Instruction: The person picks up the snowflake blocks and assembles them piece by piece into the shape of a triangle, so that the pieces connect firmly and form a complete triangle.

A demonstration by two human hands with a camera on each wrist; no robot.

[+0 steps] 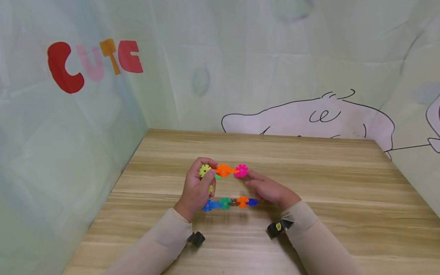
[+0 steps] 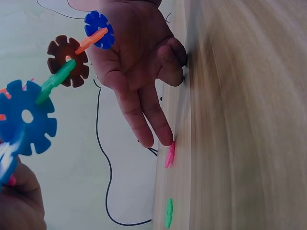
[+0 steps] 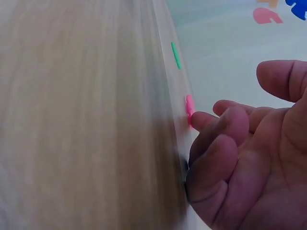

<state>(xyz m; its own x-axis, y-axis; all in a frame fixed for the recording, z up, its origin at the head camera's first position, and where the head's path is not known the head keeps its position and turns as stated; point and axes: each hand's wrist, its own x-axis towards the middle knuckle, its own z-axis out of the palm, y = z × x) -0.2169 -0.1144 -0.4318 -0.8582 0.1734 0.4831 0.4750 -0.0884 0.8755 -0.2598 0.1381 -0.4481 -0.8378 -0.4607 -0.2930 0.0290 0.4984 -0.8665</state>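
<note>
My left hand [image 1: 196, 191] grips a chain of slotted plastic snowflake discs. Its upper row carries a yellow disc [image 1: 204, 170] by the thumb, an orange disc [image 1: 224, 170] and a pink end disc [image 1: 242, 170]. The lower row has blue, green, brown and orange discs [image 1: 242, 202], ending in a dark blue disc [image 2: 100, 29]. How the rows join is hidden by the left hand. To the right, my right hand [image 1: 271, 190] holds nothing; two fingers reach out, others bend loosely. Its fingertips are at a loose pink disc [image 3: 189, 108] on the table; contact is hard to tell.
A loose green disc [image 3: 176, 56] lies on the wooden table [image 1: 309, 164], left of the loose pink one. Printed cloth walls [image 1: 275, 68] stand along the table's back and left sides. A black strap device [image 1: 275, 230] sits on the right wrist.
</note>
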